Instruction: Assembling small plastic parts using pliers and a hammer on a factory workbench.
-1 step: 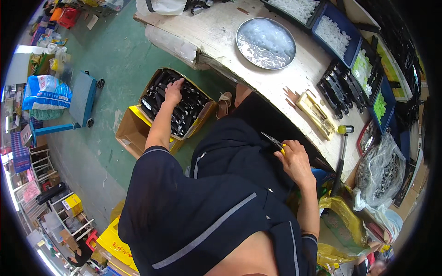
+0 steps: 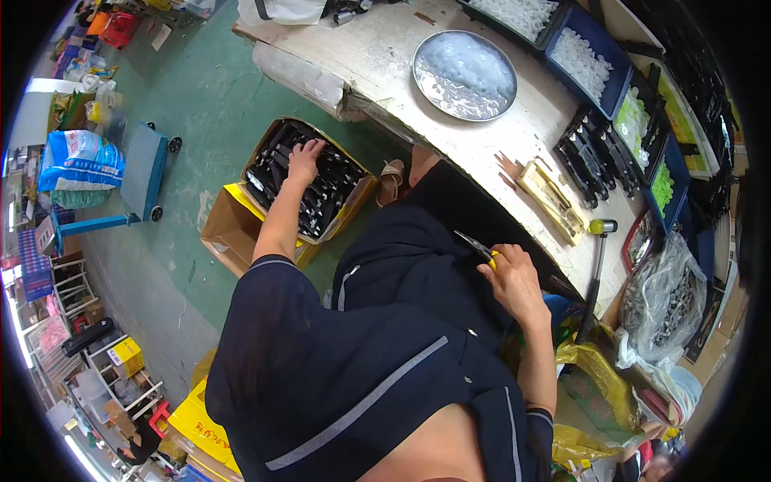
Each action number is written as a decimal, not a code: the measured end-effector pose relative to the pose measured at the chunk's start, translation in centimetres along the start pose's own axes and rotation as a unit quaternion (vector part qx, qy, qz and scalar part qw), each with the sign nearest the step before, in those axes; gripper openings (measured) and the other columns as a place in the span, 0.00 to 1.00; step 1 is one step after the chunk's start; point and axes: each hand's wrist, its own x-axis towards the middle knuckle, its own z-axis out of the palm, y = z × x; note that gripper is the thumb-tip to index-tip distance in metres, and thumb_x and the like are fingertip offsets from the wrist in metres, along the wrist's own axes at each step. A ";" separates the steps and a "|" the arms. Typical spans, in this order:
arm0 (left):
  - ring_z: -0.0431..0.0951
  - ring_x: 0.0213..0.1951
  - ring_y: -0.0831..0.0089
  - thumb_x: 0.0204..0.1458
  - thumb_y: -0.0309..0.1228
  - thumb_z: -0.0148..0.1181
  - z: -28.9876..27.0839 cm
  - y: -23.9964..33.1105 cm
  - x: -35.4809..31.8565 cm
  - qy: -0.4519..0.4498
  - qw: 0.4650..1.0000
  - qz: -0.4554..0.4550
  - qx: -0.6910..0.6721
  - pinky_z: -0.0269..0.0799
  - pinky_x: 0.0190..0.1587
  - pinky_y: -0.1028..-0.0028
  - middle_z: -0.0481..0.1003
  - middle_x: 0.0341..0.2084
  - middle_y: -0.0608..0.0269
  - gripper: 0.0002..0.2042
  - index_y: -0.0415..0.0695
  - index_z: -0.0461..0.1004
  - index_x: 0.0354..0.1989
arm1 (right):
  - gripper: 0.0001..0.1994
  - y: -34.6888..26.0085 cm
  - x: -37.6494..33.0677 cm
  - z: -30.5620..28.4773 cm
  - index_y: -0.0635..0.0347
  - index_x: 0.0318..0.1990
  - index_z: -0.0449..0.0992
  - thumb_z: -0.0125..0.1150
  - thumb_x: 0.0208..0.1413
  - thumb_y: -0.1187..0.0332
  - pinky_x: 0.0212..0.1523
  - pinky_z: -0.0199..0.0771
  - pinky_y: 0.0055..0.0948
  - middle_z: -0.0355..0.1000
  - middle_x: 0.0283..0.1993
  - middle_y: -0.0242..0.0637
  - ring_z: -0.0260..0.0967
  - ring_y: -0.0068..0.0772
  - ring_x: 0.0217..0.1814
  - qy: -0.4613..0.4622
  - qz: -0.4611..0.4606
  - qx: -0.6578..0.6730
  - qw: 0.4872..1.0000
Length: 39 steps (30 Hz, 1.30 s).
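My left hand (image 2: 303, 163) is down in a cardboard carton (image 2: 368, 193) filled with black plastic parts (image 2: 333, 181). Its fingers are stretched out and apart on top of the pile, and I see nothing gripped in them. Close to my lap, my right hand (image 2: 518, 281) is closed around the yellow handles of a pair of pliers (image 2: 475, 243). The dark jaws of the pliers point up and to the left, beside the table edge.
On the white worktable (image 2: 369, 60) to the right lie a round metal tray (image 2: 464, 76), a cream fixture (image 2: 552, 199), several black parts (image 2: 590, 157) and a hammer (image 2: 598, 257). Blue bins (image 2: 590, 68) of small plastic pieces line its back. A blue trolley (image 2: 146, 173) stands left.
My left hand's fingers have shifted very slightly over the black parts. My right hand holds the pliers as before.
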 end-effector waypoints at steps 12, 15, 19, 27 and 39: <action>0.50 0.60 0.46 0.43 0.26 0.48 1.3 -3.7 -1.2 0.072 0.984 -0.001 0.161 0.52 0.55 0.48 0.50 0.60 0.51 0.27 0.50 0.60 0.57 | 0.13 -0.2 0.3 0.3 0.69 0.33 0.72 0.60 0.46 0.66 0.40 0.65 0.36 0.68 0.39 0.43 0.64 0.44 0.39 -0.009 0.010 -0.005 1.000; 0.43 0.62 0.44 0.48 0.37 0.53 0.8 -1.2 -1.6 0.135 0.974 -0.169 0.065 0.47 0.51 0.37 0.44 0.62 0.50 0.28 0.52 0.54 0.60 | 0.13 0.0 0.2 0.6 0.69 0.33 0.72 0.60 0.46 0.66 0.40 0.65 0.36 0.68 0.39 0.43 0.64 0.45 0.39 0.000 0.018 -0.005 1.000; 0.38 0.61 0.35 0.50 0.55 0.46 2.0 3.1 -3.0 -0.029 0.916 -0.389 -0.092 0.43 0.49 0.31 0.32 0.64 0.46 0.35 0.59 0.44 0.64 | 0.13 0.0 0.1 1.0 0.69 0.33 0.72 0.61 0.45 0.66 0.39 0.65 0.36 0.68 0.39 0.43 0.64 0.45 0.39 0.006 0.016 -0.005 1.000; 0.39 0.61 0.38 0.48 0.48 0.54 0.0 5.0 -1.0 -0.118 0.899 -0.410 -0.099 0.51 0.49 0.36 0.29 0.64 0.53 0.36 0.61 0.42 0.64 | 0.12 0.2 -0.2 0.4 0.68 0.32 0.72 0.61 0.45 0.67 0.38 0.65 0.36 0.68 0.38 0.43 0.64 0.45 0.38 0.029 -0.005 0.002 1.000; 0.68 0.24 0.74 0.46 0.23 0.59 -23.7 27.3 -2.1 0.374 0.801 0.199 -0.423 0.65 0.27 0.77 0.69 0.22 0.63 0.02 0.38 0.73 0.28 | 0.10 2.9 -1.7 -2.9 0.69 0.29 0.70 0.58 0.49 0.68 0.42 0.66 0.35 0.68 0.42 0.44 0.65 0.46 0.41 0.204 -0.016 0.142 0.969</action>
